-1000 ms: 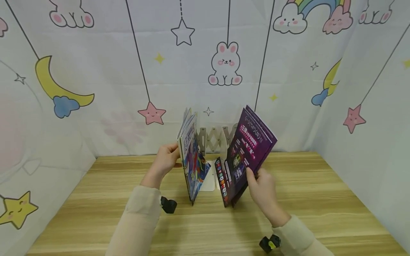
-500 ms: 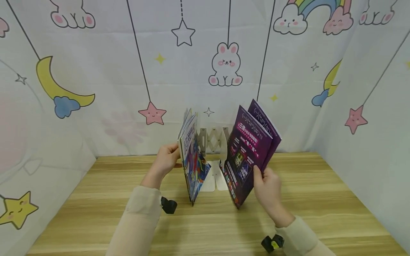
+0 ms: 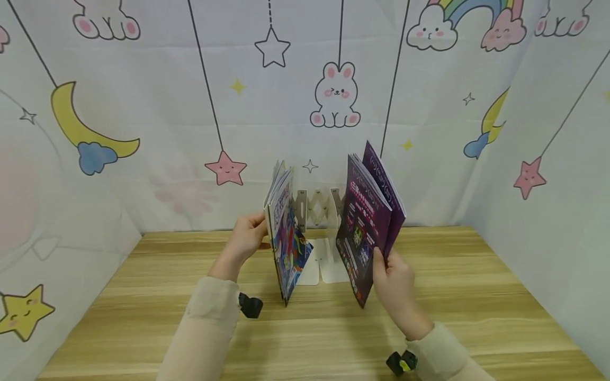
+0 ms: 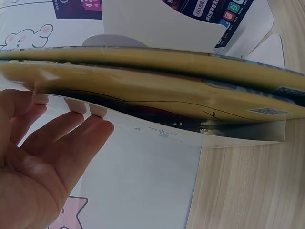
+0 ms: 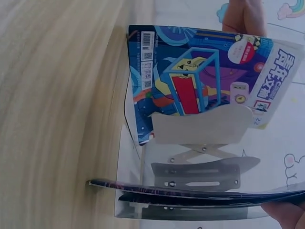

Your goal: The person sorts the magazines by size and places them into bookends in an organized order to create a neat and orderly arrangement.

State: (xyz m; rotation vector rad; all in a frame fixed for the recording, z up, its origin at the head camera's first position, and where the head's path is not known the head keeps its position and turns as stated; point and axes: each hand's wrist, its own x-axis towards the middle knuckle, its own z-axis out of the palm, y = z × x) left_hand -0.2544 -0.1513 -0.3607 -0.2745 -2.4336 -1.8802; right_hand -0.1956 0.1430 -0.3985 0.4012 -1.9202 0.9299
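An expandable metal bookend (image 3: 318, 209) with crossed lattice links stands at the table's back. My left hand (image 3: 245, 241) is at the left group of colourful magazines (image 3: 289, 233); in the left wrist view its extended fingers (image 4: 90, 138) touch a shiny pale plate beside the yellow spines. With the thumb on the near cover, my right hand (image 3: 394, 280) grips several purple magazines (image 3: 364, 227) by their right edge. They stand tilted, and the rear one is fanned apart at the top. In the right wrist view, their edges (image 5: 200, 195) lie beside the bookend's right-hand plates (image 5: 205, 171).
The bookend's white base plates (image 3: 310, 270) lie flat on the wood-grain table (image 3: 305, 338). A printed cloth (image 3: 190, 121) with stars, moons and rabbits hangs behind and along both sides. Black wrist cameras (image 3: 250, 305) sit at both cuffs.
The purple magazines' lower corners have shifted right, uncovering more of the base plate, and their tops have swung more upright. My right hand went slightly right, then back left. The left hand stayed put.
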